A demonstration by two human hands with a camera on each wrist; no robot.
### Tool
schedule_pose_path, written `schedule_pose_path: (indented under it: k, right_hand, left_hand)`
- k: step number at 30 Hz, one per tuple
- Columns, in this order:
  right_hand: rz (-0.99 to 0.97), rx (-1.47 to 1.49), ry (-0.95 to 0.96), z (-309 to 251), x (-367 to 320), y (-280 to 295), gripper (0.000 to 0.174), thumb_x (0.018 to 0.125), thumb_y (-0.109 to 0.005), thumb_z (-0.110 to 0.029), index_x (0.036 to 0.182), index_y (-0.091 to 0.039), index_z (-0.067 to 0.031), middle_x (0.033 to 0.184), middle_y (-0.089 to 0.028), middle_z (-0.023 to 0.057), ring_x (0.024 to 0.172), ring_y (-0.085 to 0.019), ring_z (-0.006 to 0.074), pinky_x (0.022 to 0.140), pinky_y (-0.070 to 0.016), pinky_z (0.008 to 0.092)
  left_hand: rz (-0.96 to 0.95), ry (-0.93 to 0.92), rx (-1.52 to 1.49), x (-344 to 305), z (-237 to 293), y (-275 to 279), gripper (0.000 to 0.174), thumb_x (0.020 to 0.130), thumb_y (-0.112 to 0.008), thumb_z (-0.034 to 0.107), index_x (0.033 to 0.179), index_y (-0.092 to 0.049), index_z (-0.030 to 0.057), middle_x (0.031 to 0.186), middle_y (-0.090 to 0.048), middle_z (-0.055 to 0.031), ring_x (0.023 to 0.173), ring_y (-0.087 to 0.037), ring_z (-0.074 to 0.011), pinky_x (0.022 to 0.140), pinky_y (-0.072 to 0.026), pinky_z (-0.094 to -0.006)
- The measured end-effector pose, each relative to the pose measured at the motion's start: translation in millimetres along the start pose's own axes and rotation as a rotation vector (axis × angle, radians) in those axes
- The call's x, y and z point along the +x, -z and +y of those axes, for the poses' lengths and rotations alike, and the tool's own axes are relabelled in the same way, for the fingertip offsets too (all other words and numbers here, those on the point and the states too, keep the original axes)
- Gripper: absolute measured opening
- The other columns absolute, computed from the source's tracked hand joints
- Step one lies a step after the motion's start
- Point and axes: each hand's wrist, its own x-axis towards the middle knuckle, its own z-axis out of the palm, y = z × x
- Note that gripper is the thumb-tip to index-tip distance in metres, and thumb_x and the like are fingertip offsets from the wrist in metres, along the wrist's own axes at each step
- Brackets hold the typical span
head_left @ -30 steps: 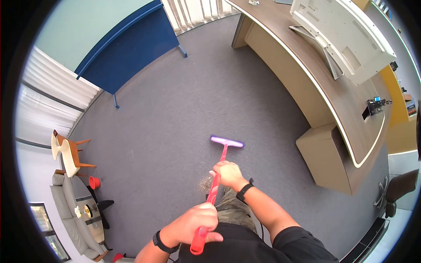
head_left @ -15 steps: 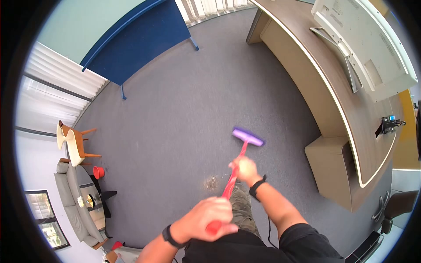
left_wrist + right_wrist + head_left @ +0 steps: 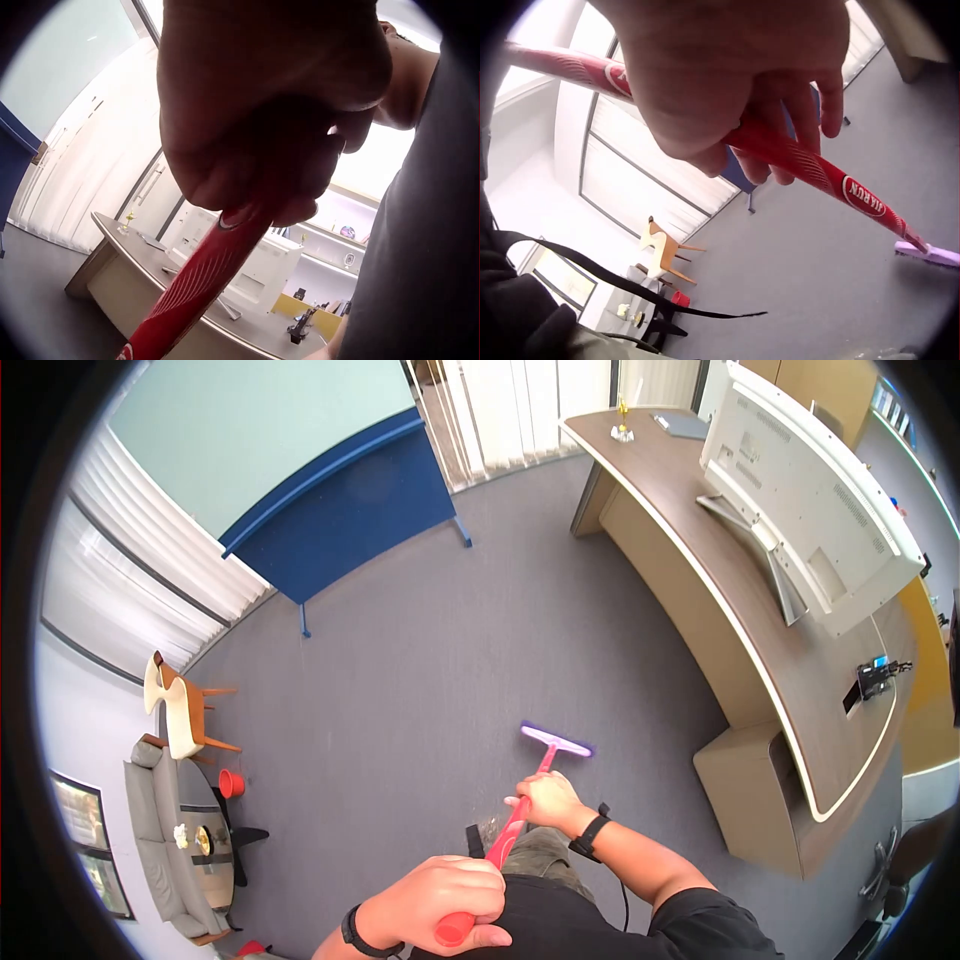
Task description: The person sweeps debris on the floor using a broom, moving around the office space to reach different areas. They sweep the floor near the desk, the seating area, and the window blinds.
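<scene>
A broom with a red handle [image 3: 510, 835] and a purple head [image 3: 556, 740] slants down ahead of the body, its head low over the grey floor. My left hand [image 3: 440, 895] wraps round the top end of the handle, which shows below the fist in the head view. Farther down, my right hand [image 3: 548, 800] grips the handle; in the right wrist view its fingers [image 3: 802, 112] curl loosely past it, with the broom head [image 3: 934, 255] beyond. Small pale debris [image 3: 490, 826] lies on the floor beside the handle, partly hidden by it.
A long curved desk [image 3: 690, 570] with a large white monitor [image 3: 815, 510] stands to the right. At the front left is a blue-framed board [image 3: 340, 525]. Along the left are a chair [image 3: 185, 715], a red bucket [image 3: 231, 784], a grey sofa [image 3: 150, 830] and a low table [image 3: 212, 885].
The broom head swung right and away from the debris, then came back nearer the body. Both hands kept hold of the handle and moved with it. The head view also shifted.
</scene>
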Motion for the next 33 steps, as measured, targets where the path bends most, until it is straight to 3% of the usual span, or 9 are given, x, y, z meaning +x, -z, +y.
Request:
schedule_pose_path:
  k: [2,8,10,13,15,18,20,23,33]
  right_hand:
    - [-0.072,0.045,-0.082,2.1,-4.3,21.9,0.048,0.094,-0.061,-0.051,0.074,-0.069,-0.0079,0.081,-0.071,0.0144,0.089,-0.070,0.0343,0.085,-0.0487,0.0490]
    - [0.025,0.058,0.130,-7.4,-17.2,38.5,0.043,0.093,-0.066,-0.045,0.070,-0.063,-0.0078,0.071,-0.067,0.0131,0.080,-0.067,0.0369,0.076,-0.0495,0.0494]
    - [0.096,0.214,0.183,-12.0,-18.1,29.8,0.050,0.091,-0.070,-0.043,0.063,-0.057,-0.0041,0.065,-0.061,0.0158,0.069,-0.062,0.0389,0.063,-0.0469,0.0486]
    - [0.082,0.219,0.186,-9.6,-23.2,18.9,0.042,0.092,-0.071,-0.031,0.066,-0.054,-0.0033,0.065,-0.059,0.0170,0.065,-0.059,0.0391,0.062,-0.0464,0.0477]
    - [0.043,0.233,0.203,-1.5,-20.2,17.2,0.039,0.093,-0.070,-0.027,0.067,-0.053,-0.0032,0.064,-0.058,0.0168,0.062,-0.056,0.0385,0.062,-0.0462,0.0468]
    - [0.014,0.431,-0.027,14.3,-18.9,16.5,0.040,0.096,-0.069,-0.024,0.067,-0.049,-0.0035,0.060,-0.044,0.0087,0.058,-0.040,0.0196,0.058,-0.0412,0.0365]
    - [0.042,0.498,-0.134,15.7,-14.4,23.6,0.045,0.098,-0.068,-0.027,0.065,-0.048,-0.0031,0.059,-0.042,0.0039,0.058,-0.040,0.0136,0.055,-0.0389,0.0349]
    - [0.091,0.480,-0.132,10.0,-1.6,36.2,0.047,0.097,-0.068,-0.024,0.061,-0.044,-0.0046,0.058,-0.040,-0.0019,0.056,-0.038,0.0107,0.051,-0.0345,0.0350]
    - [0.017,0.442,-0.267,25.9,85.0,14.4,0.046,0.098,-0.066,-0.022,0.061,-0.045,-0.0042,0.058,-0.041,-0.0021,0.058,-0.040,0.0088,0.051,-0.0357,0.0344]
  left_hand:
    - [0.018,-0.009,0.005,-2.5,-2.7,-1.9,0.039,0.082,-0.083,0.021,0.071,-0.048,0.0081,0.073,-0.056,-0.0049,0.070,-0.058,-0.0255,0.061,-0.0456,-0.0351]
    - [0.195,0.018,-0.010,-20.0,-16.5,-7.1,0.025,0.089,-0.078,0.020,0.081,-0.061,0.0041,0.084,-0.068,-0.0077,0.093,-0.070,-0.0309,0.087,-0.0535,-0.0422]
    - [0.174,0.025,0.004,-32.1,-17.0,-6.2,0.021,0.090,-0.077,0.021,0.093,-0.065,0.0038,0.098,-0.071,-0.0082,0.104,-0.068,-0.0303,0.094,-0.0521,-0.0421]
    - [0.265,0.166,0.064,-44.7,-8.6,-2.0,0.037,0.093,-0.074,0.025,0.122,-0.065,0.0046,0.124,-0.067,-0.0111,0.118,-0.062,-0.0287,0.102,-0.0489,-0.0405]
    - [0.341,0.250,0.122,-64.8,-9.6,3.6,0.036,0.094,-0.071,0.028,0.122,-0.065,0.0052,0.123,-0.066,-0.0109,0.117,-0.062,-0.0288,0.101,-0.0490,-0.0399]
    - [0.449,0.384,0.163,-98.8,-19.2,12.3,0.034,0.097,-0.067,0.031,0.117,-0.065,0.0048,0.117,-0.067,-0.0109,0.113,-0.063,-0.0283,0.098,-0.0501,-0.0392]
    - [0.513,0.487,0.157,-121.1,-30.6,17.3,0.032,0.097,-0.066,0.031,0.113,-0.066,0.0033,0.111,-0.069,-0.0114,0.108,-0.065,-0.0275,0.094,-0.0516,-0.0393]
    - [0.592,0.534,0.148,-143.4,-44.8,26.0,0.031,0.099,-0.065,0.032,0.109,-0.066,0.0023,0.105,-0.069,-0.0116,0.102,-0.066,-0.0267,0.090,-0.0526,-0.0392]
    - [0.630,0.551,0.084,-193.8,-122.0,117.8,0.026,0.100,-0.062,0.028,0.107,-0.067,0.0033,0.103,-0.070,-0.0100,0.099,-0.066,-0.0266,0.088,-0.0520,-0.0385]
